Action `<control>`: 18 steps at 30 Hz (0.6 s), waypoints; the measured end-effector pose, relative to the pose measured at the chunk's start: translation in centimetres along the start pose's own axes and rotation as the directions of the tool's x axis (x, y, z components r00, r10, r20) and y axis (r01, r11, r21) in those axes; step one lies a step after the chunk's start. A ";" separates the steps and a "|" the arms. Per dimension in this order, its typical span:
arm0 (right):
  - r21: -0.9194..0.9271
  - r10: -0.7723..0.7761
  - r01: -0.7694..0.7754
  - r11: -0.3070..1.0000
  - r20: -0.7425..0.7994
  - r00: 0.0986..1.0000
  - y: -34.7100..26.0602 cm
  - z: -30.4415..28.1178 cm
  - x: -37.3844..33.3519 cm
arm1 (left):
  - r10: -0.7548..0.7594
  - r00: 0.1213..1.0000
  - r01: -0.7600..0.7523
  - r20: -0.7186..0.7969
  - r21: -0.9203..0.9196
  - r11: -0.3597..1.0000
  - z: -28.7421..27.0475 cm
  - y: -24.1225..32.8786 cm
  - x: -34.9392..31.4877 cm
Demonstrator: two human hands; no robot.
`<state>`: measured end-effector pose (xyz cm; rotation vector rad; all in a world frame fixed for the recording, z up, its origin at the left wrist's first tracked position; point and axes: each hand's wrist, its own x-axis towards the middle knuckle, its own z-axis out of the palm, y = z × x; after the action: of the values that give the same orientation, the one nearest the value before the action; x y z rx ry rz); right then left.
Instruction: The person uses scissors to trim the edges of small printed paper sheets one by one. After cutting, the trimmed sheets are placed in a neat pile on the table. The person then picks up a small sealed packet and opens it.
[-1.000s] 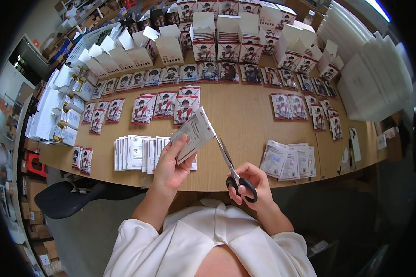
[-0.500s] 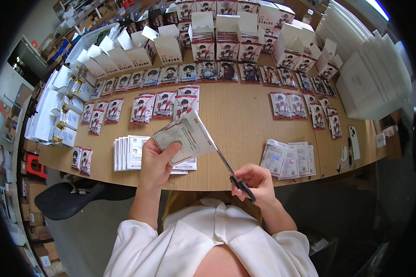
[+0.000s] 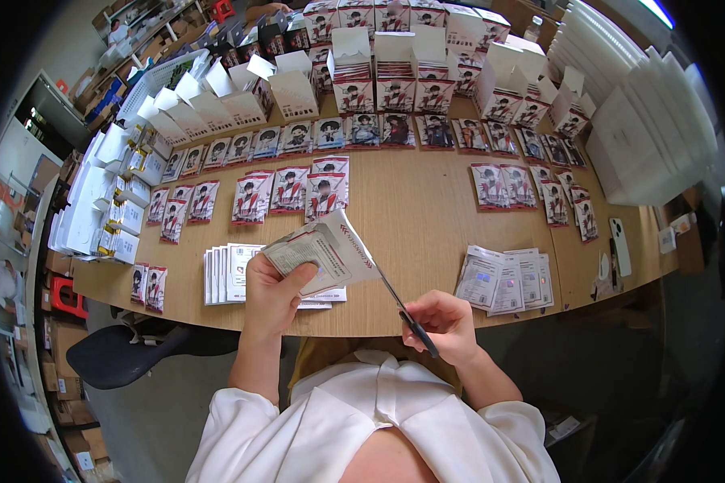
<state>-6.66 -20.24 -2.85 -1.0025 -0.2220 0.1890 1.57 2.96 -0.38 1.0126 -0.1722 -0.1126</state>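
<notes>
My left hand is closed round a printed foil packet, thumb on its back, holding it tilted above the near part of the table. My right hand grips black-handled scissors. Their blades lie along the packet's right edge and look nearly together. Beneath the left hand, partly hidden by it, lies a stack of packets with their backs up. To the right of the scissors rests another fanned group of back-up packets.
Rows of upright-printed packets cover the table. Opened display boxes stand along the back. White plastic trays are stacked at right, near a phone. White cartons line the left edge; a chair stands below.
The packet and both hands have dipped slightly toward the table's near edge. The scissor handles have drawn closer together at the packet's edge. The whole view has shifted a little.
</notes>
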 end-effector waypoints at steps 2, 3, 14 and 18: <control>-0.024 0.000 0.000 1.000 -0.014 1.000 0.0 0.0 -0.1 | -0.004 1.000 0.004 -0.003 -0.001 1.000 0.1 0.0 -0.1; -0.052 -0.002 0.000 0.999 -0.030 1.000 0.0 0.1 -0.2 | -0.005 1.000 0.005 -0.002 -0.003 1.000 0.1 0.0 -0.1; -0.165 -0.039 0.033 0.986 -0.034 0.999 0.0 0.5 -0.1 | -0.030 0.999 0.028 0.027 0.053 0.998 0.3 0.7 -0.4; -0.163 -0.038 0.031 0.986 -0.040 0.998 0.0 0.7 -0.1 | -0.034 0.999 0.033 0.019 0.079 0.996 0.5 0.6 -0.5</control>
<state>-6.93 -19.69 -2.47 -1.1623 -0.2180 0.1187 1.00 2.97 0.35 1.0930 -0.1797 -0.1477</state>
